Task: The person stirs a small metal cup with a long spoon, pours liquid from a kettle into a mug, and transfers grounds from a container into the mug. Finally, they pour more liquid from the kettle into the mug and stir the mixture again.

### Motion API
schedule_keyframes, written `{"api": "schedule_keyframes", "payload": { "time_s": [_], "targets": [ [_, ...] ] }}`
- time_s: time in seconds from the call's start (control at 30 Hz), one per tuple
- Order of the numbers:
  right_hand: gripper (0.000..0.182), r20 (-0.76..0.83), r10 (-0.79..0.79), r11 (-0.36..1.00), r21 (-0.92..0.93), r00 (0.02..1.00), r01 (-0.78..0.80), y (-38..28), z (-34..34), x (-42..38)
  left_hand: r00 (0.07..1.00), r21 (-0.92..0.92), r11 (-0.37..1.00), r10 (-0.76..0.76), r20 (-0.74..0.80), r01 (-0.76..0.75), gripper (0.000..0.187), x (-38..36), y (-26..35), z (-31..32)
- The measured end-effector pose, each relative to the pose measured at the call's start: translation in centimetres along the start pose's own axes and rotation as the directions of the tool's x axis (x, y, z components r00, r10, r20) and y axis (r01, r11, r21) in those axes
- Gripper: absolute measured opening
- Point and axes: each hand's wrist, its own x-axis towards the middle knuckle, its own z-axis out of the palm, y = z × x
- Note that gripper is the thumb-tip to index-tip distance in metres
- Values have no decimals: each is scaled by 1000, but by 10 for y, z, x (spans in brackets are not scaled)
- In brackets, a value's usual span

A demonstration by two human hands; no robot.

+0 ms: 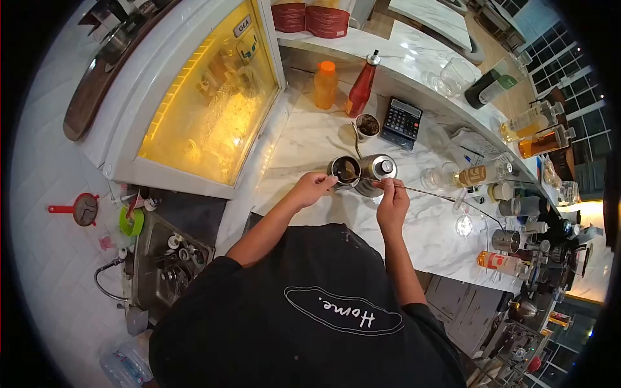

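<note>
My left hand [314, 189] is closed at the near left edge of a metal cup [335, 183] that holds dark liquid. In my right hand [392, 205] is a long twisted bar spoon [427, 192], pinched between the fingers. One end of the spoon reaches into the cup, and its long shaft points out to the right. A steel gooseneck kettle [370, 187] stands right beside the cup, with its thin spout rising on the far side. Behind it is a small white cup [367, 127] filled with dark grounds or leaves.
An orange bottle [325, 87], a red bottle [362, 87] and a calculator [402, 123] stand at the back. Glass bottles, a metal cup [506, 241] and a syrup bottle [500, 262] crowd the right. A lit freezer [200, 116] and sink [143, 278] are left.
</note>
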Motion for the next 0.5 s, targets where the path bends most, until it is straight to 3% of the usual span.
{"api": "schedule_keyframes", "payload": {
  "time_s": [0.17, 0.37, 0.5],
  "targets": [
    [29, 21, -74, 997, -17, 997, 74, 5, 9, 10, 1000, -1, 1000, 28, -4, -28, 45, 13, 3, -4],
    [24, 43, 40, 953, 297, 998, -51, 25, 0, 7, 1000, 28, 1000, 8, -9, -8, 44, 13, -11, -2],
    [24, 66, 162, 917, 358, 985, -175, 28, -8, -3, 999, 9, 999, 44, -15, -44, 39, 9, -18, 4]
  ]
}}
